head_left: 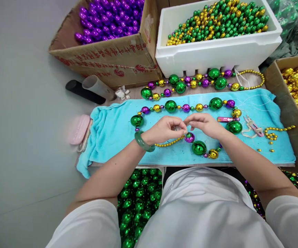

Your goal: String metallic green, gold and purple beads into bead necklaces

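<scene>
My left hand (166, 130), with a green bangle (144, 142) at its wrist, pinches the end of a bead necklace (199, 147) between thumb and forefinger. A purple bead (189, 137) hangs right at those fingertips. Close by on the right, my right hand (203, 123) has its fingers bent together towards the left fingertips; whatever is in them is too fine to make out. The necklace loops over a turquoise towel (118, 137), with large green, gold and purple beads. A strand of small gold beads (170, 143) runs beneath my left hand.
A second necklace (180, 87) lies behind the towel. Pink-handled snips (254, 126), white thread and loose gold beads are at the right. A cardboard box (102, 58) of purple beads, a white foam box (216, 55) and a gold-bead box (280, 103) border the work area.
</scene>
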Motion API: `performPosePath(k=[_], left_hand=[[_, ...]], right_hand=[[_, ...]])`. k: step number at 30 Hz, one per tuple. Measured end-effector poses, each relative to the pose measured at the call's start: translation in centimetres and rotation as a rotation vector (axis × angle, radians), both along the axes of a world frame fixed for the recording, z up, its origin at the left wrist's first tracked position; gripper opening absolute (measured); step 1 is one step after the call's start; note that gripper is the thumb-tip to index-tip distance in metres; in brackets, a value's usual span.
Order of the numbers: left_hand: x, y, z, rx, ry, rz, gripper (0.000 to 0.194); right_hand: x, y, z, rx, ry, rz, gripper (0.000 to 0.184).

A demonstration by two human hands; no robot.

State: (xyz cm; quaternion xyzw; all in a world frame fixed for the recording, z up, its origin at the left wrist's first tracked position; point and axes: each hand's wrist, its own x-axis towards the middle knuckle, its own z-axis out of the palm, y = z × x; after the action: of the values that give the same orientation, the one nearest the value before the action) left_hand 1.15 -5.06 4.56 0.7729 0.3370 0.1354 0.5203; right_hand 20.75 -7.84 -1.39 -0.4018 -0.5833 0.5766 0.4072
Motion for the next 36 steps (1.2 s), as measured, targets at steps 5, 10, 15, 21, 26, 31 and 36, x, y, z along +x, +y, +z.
performPosePath(k=[5,10,15,21,26,31,36], left_hand=[[-0.4,0.1,-0.3,0.584,0.094,-0.208,0.015],[-0.8,-0.4,-1.7,1.002,0.206,-0.273,0.018],[-0.6,-0.8,-4.4,1.053,0.179,-0.103,0.019],[-0.2,-3.0,-8.7,0.904,0.166,0.263,0.023],[0.7,-5.6,-11.1,0.760,0.265,0.281,0.023],[2.3,-6.1,-11.5,0.288,0.026,0.500,0.015],[4.1,-5.0,-10.5,-0.576,-0.682,0.750,0.014]], right_hand=[[-0.5,2.3,-1.2,-0.311,0.199,0.355,0.017],[-0.2,2.0,-1.2,-0.446,0.203,0.461,0.020],[0.0,1.7,-1.5,-0.486,0.159,0.296,0.020],[1.5,1.0,-2.5,-0.492,-0.007,-0.039,0.016],[3.7,0.3,-2.6,-0.270,-0.619,-0.181,0.009],[5.0,0.2,-2.1,-0.167,-1.074,-0.141,0.015],[4.8,0.0,-2.3,-0.289,-0.911,-0.161,0.007]])
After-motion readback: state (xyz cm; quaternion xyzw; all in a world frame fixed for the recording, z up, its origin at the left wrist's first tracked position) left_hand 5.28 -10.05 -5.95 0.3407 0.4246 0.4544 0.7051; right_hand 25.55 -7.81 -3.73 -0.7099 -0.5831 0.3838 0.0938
